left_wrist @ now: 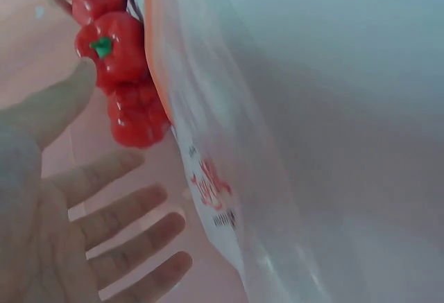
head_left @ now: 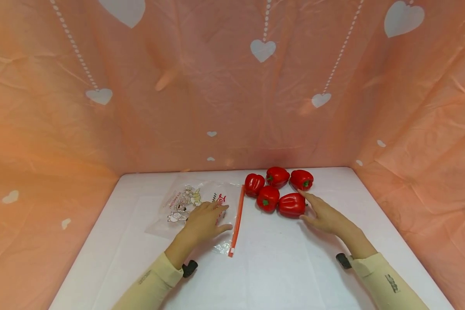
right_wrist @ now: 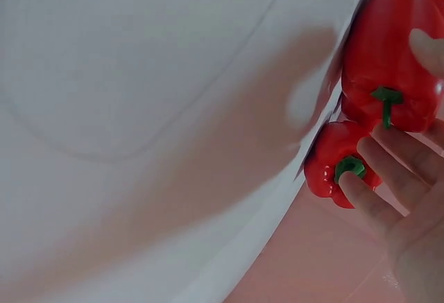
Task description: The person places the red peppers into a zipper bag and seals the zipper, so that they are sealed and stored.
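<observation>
Left hand [head_left: 203, 221] lies flat, fingers straight, on the clear printed plastic zip bag [head_left: 195, 202] on the white table [head_left: 279, 267]. Right hand [head_left: 323, 215], fingers extended, touches the nearest glossy red bell pepper [head_left: 291, 205] of five clustered just right of the bag.

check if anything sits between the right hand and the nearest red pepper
Nothing visible does. The right hand lies open on the table with its fingers against the nearest red pepper. The other peppers sit behind that one, and the plastic bag lies under the left hand.

Both arms wear pale cream sleeves [head_left: 155, 280] with small dark print; a black wrist device [head_left: 189, 268] sits at each cuff.
</observation>
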A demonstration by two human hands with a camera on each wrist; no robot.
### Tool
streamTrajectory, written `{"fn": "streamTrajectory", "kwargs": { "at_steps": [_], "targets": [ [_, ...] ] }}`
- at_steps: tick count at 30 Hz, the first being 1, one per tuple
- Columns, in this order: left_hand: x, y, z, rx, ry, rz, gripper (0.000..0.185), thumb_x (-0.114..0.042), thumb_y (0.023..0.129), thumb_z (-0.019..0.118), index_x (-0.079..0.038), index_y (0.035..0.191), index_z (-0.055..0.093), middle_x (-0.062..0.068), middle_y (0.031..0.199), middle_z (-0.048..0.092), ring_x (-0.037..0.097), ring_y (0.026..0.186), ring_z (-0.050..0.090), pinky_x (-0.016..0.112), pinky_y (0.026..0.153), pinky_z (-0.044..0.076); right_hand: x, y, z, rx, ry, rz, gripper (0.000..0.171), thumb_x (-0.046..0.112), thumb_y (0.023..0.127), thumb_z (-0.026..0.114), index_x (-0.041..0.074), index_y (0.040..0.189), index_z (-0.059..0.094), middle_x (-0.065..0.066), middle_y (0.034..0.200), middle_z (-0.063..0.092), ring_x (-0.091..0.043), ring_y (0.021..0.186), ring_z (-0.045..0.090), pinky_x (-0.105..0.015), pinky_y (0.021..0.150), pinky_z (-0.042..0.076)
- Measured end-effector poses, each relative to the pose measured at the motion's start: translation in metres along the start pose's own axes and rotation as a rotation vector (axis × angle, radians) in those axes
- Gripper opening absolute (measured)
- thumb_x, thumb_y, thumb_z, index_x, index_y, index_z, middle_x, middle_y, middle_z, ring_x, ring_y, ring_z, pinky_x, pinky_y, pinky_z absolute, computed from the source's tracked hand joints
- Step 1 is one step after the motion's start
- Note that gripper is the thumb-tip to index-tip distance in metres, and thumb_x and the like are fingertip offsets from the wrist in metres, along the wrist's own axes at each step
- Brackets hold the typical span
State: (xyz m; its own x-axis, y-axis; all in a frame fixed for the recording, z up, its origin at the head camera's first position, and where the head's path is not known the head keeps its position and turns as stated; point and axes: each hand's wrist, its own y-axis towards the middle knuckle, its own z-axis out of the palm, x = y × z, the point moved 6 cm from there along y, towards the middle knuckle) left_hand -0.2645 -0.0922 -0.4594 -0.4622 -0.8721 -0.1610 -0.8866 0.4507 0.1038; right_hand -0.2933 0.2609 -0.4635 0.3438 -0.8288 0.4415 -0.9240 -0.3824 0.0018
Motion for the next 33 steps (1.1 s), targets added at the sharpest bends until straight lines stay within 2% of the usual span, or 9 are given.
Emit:
{"fn": "streamTrajectory", "kwargs": {
  "at_steps": [5,16,21,25,33],
  "targets": [
    [-0.01,0.011,0.002,-0.018,0.032,-0.015,0.062,-0.058,0.088,0.066,-0.017,0.135,0.062,0.007,0.139,0.059,0.033,0.13,0.053,0.053,0.104,0.043,0.001,-0.001,-0.001,-0.011,0.022,-0.002,0.076,0.019,0.091,0.071,0.007,0.155,0.032,-0.022,0.152,0.041,-0.043,0.136,0.041,-0.06,0.108,0.037],
    [-0.023,0.021,0.006,-0.102,-0.011,-0.088,0.044,-0.048,0.087,0.073,-0.014,0.115,0.069,0.008,0.113,0.069,0.031,0.11,0.064,0.048,0.082,0.053,0.002,-0.004,-0.003,-0.053,0.013,-0.02,0.069,0.019,0.09,0.073,0.006,0.149,0.04,-0.018,0.145,0.049,-0.039,0.129,0.049,-0.059,0.105,0.041],
    [-0.027,0.025,0.011,-0.087,-0.024,-0.114,0.039,-0.046,0.086,0.075,-0.013,0.107,0.07,0.007,0.099,0.068,0.028,0.096,0.066,0.045,0.071,0.054,0.003,-0.006,-0.002,-0.051,0.041,-0.017,0.071,0.023,0.088,0.076,0.01,0.149,0.041,-0.015,0.144,0.051,-0.037,0.128,0.05,-0.058,0.103,0.043],
    [-0.029,0.028,0.016,-0.06,0.003,-0.148,0.038,-0.048,0.085,0.075,-0.015,0.102,0.069,0.005,0.093,0.066,0.026,0.087,0.065,0.041,0.063,0.052,0.003,-0.008,0.0,-0.042,0.066,0.006,0.07,0.027,0.087,0.078,0.012,0.147,0.043,-0.012,0.141,0.054,-0.035,0.126,0.052,-0.056,0.102,0.045],
    [-0.029,0.032,0.023,-0.048,0.028,-0.172,0.037,-0.049,0.082,0.078,-0.016,0.093,0.066,0.004,0.084,0.062,0.025,0.078,0.065,0.04,0.06,0.05,0.007,-0.012,0.004,-0.032,0.076,-0.001,0.071,0.031,0.085,0.08,0.011,0.144,0.046,-0.01,0.136,0.057,-0.032,0.122,0.055,-0.053,0.1,0.048]
  ]
}}
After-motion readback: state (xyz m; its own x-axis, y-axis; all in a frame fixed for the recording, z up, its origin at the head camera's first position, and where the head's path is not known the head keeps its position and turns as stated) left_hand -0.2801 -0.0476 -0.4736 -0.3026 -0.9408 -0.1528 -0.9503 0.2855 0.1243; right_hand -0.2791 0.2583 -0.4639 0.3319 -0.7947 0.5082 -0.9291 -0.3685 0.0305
